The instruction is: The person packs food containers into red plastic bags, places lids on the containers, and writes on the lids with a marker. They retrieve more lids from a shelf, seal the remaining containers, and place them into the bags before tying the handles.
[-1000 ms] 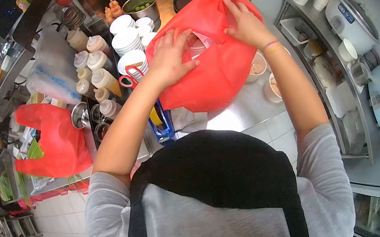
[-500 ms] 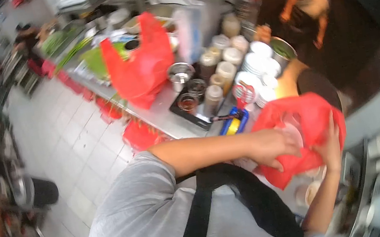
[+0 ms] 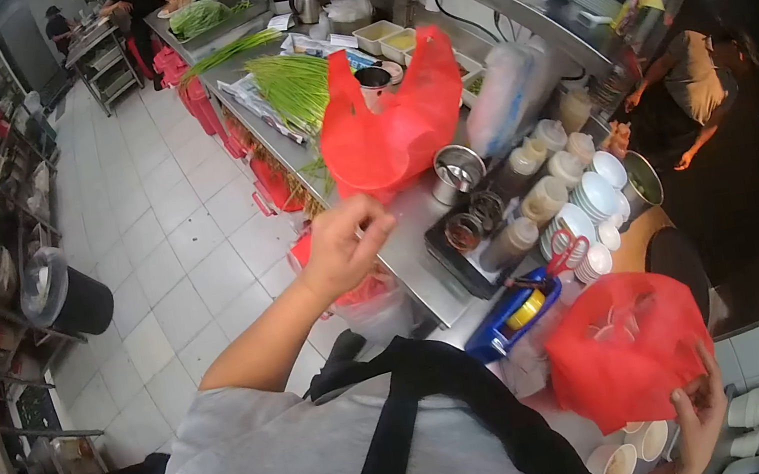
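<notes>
My left hand (image 3: pixel 348 246) is raised over the counter's near edge, its fingers curled in with nothing visible in them. Just beyond it a red plastic bag (image 3: pixel 389 144) stands upright with its handles up. At the lower right, my right hand (image 3: pixel 702 408) has its fingers closed at the edge of another red plastic bag (image 3: pixel 629 355), whose contents show only faintly. Small tubs (image 3: pixel 618 466) sit beside that bag, near my right wrist. A blue tape dispenser (image 3: pixel 506 321) with yellow tape lies to the bag's left, close to red-handled scissors (image 3: pixel 565 250).
Squeeze bottles (image 3: pixel 546 200), stacked white bowls (image 3: pixel 599 195) and a metal cup (image 3: pixel 459 170) crowd the steel counter. Green stalks (image 3: pixel 297 84) lie farther back. A black bin (image 3: pixel 70 297) stands on the tiled floor (image 3: pixel 182 211). Several people are around the kitchen.
My left hand has left the nearer red bag and moved left, toward the other one. My right hand stays at the nearer bag, now lower on its edge. The view has shifted.
</notes>
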A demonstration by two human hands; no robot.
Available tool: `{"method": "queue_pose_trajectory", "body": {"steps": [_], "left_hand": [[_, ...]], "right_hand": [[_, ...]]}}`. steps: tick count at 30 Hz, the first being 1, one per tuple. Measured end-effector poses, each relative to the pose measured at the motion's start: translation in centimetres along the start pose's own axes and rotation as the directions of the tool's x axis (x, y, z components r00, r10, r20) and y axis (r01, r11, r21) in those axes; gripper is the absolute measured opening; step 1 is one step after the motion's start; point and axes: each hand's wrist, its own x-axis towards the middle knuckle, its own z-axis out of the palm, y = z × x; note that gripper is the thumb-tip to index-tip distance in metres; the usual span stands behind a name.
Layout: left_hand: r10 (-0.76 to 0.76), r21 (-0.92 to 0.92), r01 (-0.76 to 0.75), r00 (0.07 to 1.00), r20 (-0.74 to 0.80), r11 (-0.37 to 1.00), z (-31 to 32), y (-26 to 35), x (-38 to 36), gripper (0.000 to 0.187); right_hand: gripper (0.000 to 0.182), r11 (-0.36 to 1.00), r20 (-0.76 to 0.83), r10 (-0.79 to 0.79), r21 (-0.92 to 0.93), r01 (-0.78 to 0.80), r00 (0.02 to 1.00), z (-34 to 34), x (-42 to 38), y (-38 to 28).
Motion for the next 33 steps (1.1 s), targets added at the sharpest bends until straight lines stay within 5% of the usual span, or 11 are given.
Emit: {"method": "queue_pose_trajectory", "body": {"steps": [2,5,8,12,20,30,33], "left_hand": [[-0.148,-0.104,0.139,0.985,-0.091,0.985,-1.5,-2.2,1.5,0.012],[-0.030,-0.030,0.023,0.964,-0.265,0.999,-3.1,-7.7,4.4,0.024],[0.129,0.349,-0.091,0.988,-0.086,0.933,-6.9,-15.9,7.4,0.041],[-0.108,0.735,-0.096,0.968,0.225,0.671,-11.2,-27.5,7.7,0.047],[-0.191,0.727,-0.170,0.903,0.386,0.665,-12.4,-37.4,8.8,0.024],[-0.032,0.599,-0.265,0.898,0.438,0.756,-15.3,-37.0,7.2,0.012],[-0.065,0.577,-0.231,0.893,0.446,0.783,-16.0,-36.8,6.6,0.016]], "right_hand": [[0.064,0.999,-0.044,0.004,0.038,-0.003,0.999,1.4,0.0,-1.6],[0.060,0.994,0.034,-0.097,0.045,0.095,0.995,4.6,0.9,-7.0],[0.058,0.997,-0.018,-0.053,0.046,0.054,0.998,7.9,2.0,-10.2],[0.058,0.993,-0.043,-0.098,0.069,0.101,0.994,12.6,4.6,-14.2],[0.055,0.994,0.042,-0.072,0.086,0.068,0.997,17.3,8.3,-17.7],[0.054,0.999,0.078,-0.017,0.033,0.014,0.997,19.0,10.9,-18.2],[0.065,0.986,-0.058,-0.020,-0.164,0.010,0.998,20.3,11.8,-18.2]]}}
